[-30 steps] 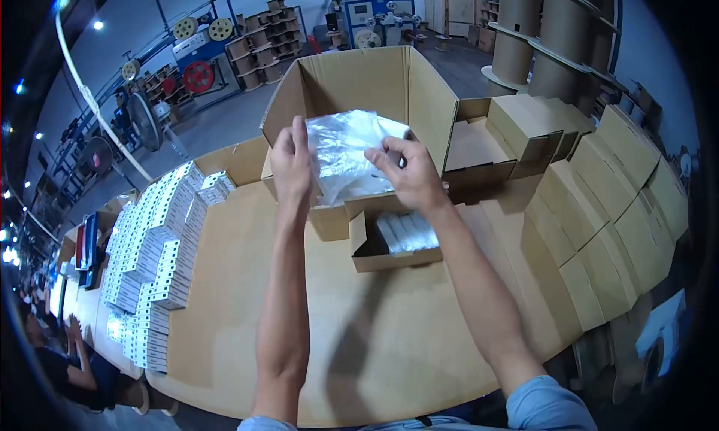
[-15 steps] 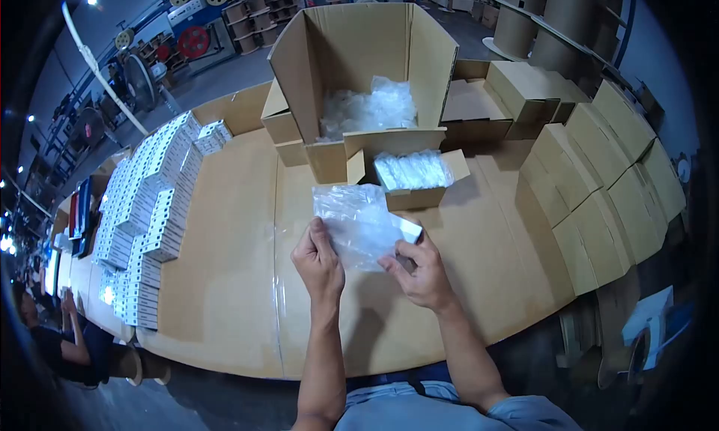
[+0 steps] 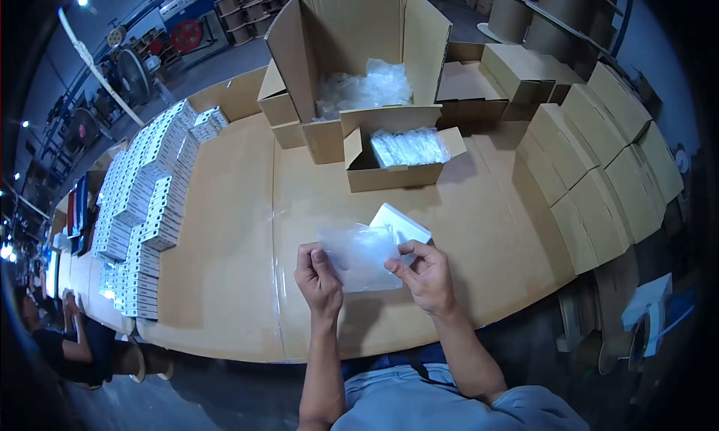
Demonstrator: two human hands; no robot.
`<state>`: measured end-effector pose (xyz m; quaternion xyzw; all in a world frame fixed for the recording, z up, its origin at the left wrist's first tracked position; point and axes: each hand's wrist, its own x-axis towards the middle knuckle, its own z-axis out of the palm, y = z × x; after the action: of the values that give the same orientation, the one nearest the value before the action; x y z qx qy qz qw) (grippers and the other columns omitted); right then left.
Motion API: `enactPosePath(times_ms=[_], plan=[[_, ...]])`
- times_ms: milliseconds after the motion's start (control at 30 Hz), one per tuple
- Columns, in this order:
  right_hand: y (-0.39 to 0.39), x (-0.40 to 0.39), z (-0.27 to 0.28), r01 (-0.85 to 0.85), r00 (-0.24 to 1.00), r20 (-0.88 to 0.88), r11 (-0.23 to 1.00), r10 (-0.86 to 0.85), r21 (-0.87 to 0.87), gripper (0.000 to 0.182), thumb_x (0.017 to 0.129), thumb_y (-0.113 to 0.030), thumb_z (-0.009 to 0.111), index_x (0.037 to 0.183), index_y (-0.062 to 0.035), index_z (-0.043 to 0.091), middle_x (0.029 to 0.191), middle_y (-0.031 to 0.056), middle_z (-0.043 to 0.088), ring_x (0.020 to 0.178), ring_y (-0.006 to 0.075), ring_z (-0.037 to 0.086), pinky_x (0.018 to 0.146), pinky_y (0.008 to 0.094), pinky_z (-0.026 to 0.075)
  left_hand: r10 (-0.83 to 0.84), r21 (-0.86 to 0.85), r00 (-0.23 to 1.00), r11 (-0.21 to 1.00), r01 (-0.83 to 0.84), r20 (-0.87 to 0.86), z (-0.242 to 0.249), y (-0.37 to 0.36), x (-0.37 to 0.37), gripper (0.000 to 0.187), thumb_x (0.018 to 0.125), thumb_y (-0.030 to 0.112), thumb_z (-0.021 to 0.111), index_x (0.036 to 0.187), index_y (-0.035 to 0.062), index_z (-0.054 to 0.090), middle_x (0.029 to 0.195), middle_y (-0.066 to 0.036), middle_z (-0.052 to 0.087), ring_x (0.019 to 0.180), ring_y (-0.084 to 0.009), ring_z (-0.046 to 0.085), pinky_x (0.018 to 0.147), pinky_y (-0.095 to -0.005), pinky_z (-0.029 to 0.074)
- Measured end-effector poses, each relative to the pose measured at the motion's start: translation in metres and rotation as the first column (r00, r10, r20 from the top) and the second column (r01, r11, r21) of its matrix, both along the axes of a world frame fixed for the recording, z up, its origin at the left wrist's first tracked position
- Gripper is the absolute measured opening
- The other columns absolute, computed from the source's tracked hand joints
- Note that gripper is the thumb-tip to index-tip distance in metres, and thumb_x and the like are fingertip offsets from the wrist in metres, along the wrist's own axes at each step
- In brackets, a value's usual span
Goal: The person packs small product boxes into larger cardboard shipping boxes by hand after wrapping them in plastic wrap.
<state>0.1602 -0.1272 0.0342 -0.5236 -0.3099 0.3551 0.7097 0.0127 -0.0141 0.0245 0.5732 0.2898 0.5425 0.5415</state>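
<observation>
A clear plastic bubble bag (image 3: 358,260) is stretched between my two hands above the cardboard-covered table. My left hand (image 3: 320,280) pinches its left edge, and my right hand (image 3: 424,276) grips its right edge. Just behind the bag, a white box (image 3: 401,223) lies tilted, its lower left part hidden by the bag. Farther back stands a small open carton (image 3: 393,178) with bubble-wrapped items (image 3: 410,148) packed inside.
Behind the small carton, a large open box (image 3: 359,30) holds bubble bags (image 3: 367,86). White boxes (image 3: 153,176) are stacked at left, closed brown cartons (image 3: 599,161) at right. Another person (image 3: 71,337) is at the far left.
The white box, earlier at my right hand, now lies behind the bag. Both hands have lowered slightly in view, and my right hand now grips the bag's edge.
</observation>
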Motion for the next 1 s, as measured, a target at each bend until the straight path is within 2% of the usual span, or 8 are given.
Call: enactPosePath(times_ms=[100,200,333,400,433,533,733,1000], plan=[[0.002,-0.003,-0.003,0.11,0.962,0.242,0.992,-0.124,0.068,0.026,0.08,-0.01,0.087,0.096,0.0005,0.069,0.098,0.0062,0.062,0.1,0.0149,0.055,0.083,0.0299,0.047,-0.222,-0.01,0.944,0.973,0.231,0.244,0.012,-0.003,0.006,0.033,0.09,0.014,0.079,0.11,0.0028,0.054,0.095,-0.005,0.064,0.084,-0.0106,0.063,0.074,-0.0253,0.054],[-0.001,-0.005,-0.003,0.113,0.936,0.325,0.989,-0.138,0.095,0.023,0.082,-0.011,0.085,0.097,-0.0019,0.07,0.098,0.0068,0.062,0.098,0.015,0.056,0.081,0.028,0.046,-0.302,-0.057,0.952,0.952,0.299,-0.048,0.011,-0.003,-0.001,0.057,0.073,0.006,0.091,0.115,0.0019,0.053,0.108,-0.008,0.064,0.097,-0.0155,0.066,0.086,-0.0299,0.056],[-0.011,0.016,0.032,0.097,0.966,0.24,0.995,-0.102,0.034,0.008,0.094,-0.01,0.07,0.099,-0.004,0.072,0.101,0.0068,0.063,0.097,0.0151,0.056,0.079,0.0264,0.045,-0.286,-0.057,0.954,0.958,0.282,-0.089,0.017,-0.009,-0.004,0.054,0.073,0.003,0.09,0.113,0.0021,0.054,0.103,-0.007,0.065,0.095,-0.0151,0.066,0.084,-0.0298,0.056],[-0.013,0.036,0.036,0.16,0.834,0.503,0.972,-0.225,0.17,0.016,0.1,-0.008,0.058,0.113,-0.0028,0.066,0.111,0.0104,0.062,0.099,0.0169,0.058,0.086,0.0284,0.047,-0.289,-0.021,0.946,0.957,0.289,-0.149,0.013,-0.01,-0.009,0.058,0.071,0.004,0.092,0.115,0.0018,0.055,0.103,-0.007,0.065,0.096,-0.0155,0.066,0.086,-0.0303,0.056],[-0.011,0.041,0.038,0.149,0.881,0.407,0.957,-0.243,0.248,0.037,0.097,-0.002,0.062,0.132,-0.0048,0.05,0.119,0.0132,0.056,0.102,0.02,0.059,0.092,0.0315,0.048,-0.289,0.0,0.941,0.956,0.294,-0.178,0.011,-0.01,-0.011,0.06,0.07,0.004,0.092,0.116,0.0017,0.055,0.103,-0.007,0.065,0.097,-0.0158,0.066,0.086,-0.0305,0.056],[-0.005,0.057,0.068,0.02,0.883,0.408,0.888,-0.231,0.459,0.059,0.091,0.006,0.067,0.138,-0.0087,0.035,0.124,0.0143,0.05,0.106,0.0224,0.058,0.094,0.0342,0.048,-0.299,0.029,0.933,0.95,0.31,-0.2,0.009,-0.014,-0.014,0.059,0.07,0.004,0.093,0.115,0.0018,0.055,0.102,-0.006,0.064,0.097,-0.0154,0.065,0.085,-0.0301,0.056],[0.005,0.065,0.086,-0.209,0.797,0.586,0.844,-0.146,0.495,0.057,0.086,0.01,0.072,0.126,-0.0095,0.037,0.114,0.0115,0.045,0.102,0.0192,0.054,0.092,0.0349,0.049,-0.32,0.024,0.921,0.943,0.333,-0.222,0.012,-0.021,-0.01,0.055,0.072,0.005,0.092,0.113,0.0015,0.055,0.104,-0.006,0.063,0.097,-0.0152,0.065,0.086,-0.0312,0.056],[0.01,0.059,0.077,-0.239,0.817,0.574,0.873,-0.056,0.426,0.049,0.086,0.012,0.069,0.121,-0.0077,0.042,0.109,0.0092,0.044,0.098,0.0159,0.051,0.087,0.0285,0.048,-0.283,0.056,0.917,0.949,0.31,-0.28,0.009,-0.024,-0.01,0.052,0.073,0.007,0.091,0.111,0.0009,0.056,0.099,-0.006,0.066,0.091,-0.0148,0.066,0.08,-0.0305,0.057]])
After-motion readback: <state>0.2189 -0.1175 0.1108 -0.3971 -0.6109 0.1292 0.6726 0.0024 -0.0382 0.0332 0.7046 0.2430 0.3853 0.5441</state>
